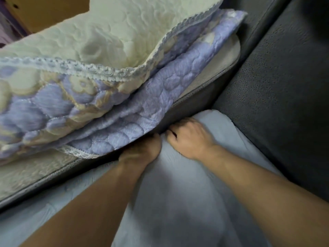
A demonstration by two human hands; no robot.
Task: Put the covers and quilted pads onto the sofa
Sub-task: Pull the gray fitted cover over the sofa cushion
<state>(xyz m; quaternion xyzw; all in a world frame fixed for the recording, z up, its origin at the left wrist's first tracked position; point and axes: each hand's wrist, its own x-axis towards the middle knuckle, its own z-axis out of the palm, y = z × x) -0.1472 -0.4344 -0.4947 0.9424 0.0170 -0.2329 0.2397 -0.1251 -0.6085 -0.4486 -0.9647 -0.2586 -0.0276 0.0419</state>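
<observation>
Both my bare forearms reach forward and down, side by side, toward the seam where the seat meets a raised cushion. My left hand (142, 148) is blurred; its fingers curl down into the gap at the foot of the grey seat cushion (187, 106), their tips hidden, so I cannot tell whether they pinch anything. My right hand (188, 138) sits just beside it, knuckles up, fingers (171, 133) bent nearly closed and pressing into the pale blue cover (178, 202), seemingly bunching a small fold of it.

That pale blue cover lies spread over the seat under both my arms, faintly quilted, its far edge rounded against the dark grey sofa back (284, 86) on the right. Piled on top of the grey cushion is a lavender and cream floral quilted pad (124, 107), folded in loose layers with a lace trim (99, 73) along its edge, the cream underside (106, 32) turned up on top.
</observation>
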